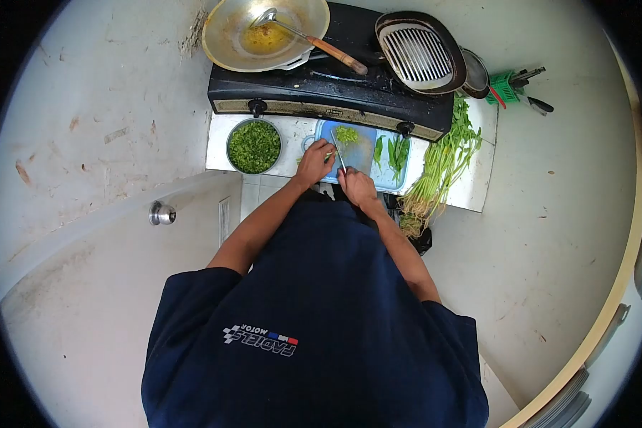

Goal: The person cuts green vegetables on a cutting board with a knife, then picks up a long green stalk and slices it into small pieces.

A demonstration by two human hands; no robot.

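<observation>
Right hand clenched round the handle of a thin metal knife, blade over blue plastic cutting board. Left hand curled, fingertips at slender green stems on the board's left side. Chopped greens heaped by the blade; flat loose leaves at board's right. Pale, glossy counter, scuffed pale wall. Round bowl of fine-cut greens to the left; rooted leafy bunch to the right. Black stove hems in the far side, bearing wide metal wok, wooden-handled ladle, ridged pan
</observation>
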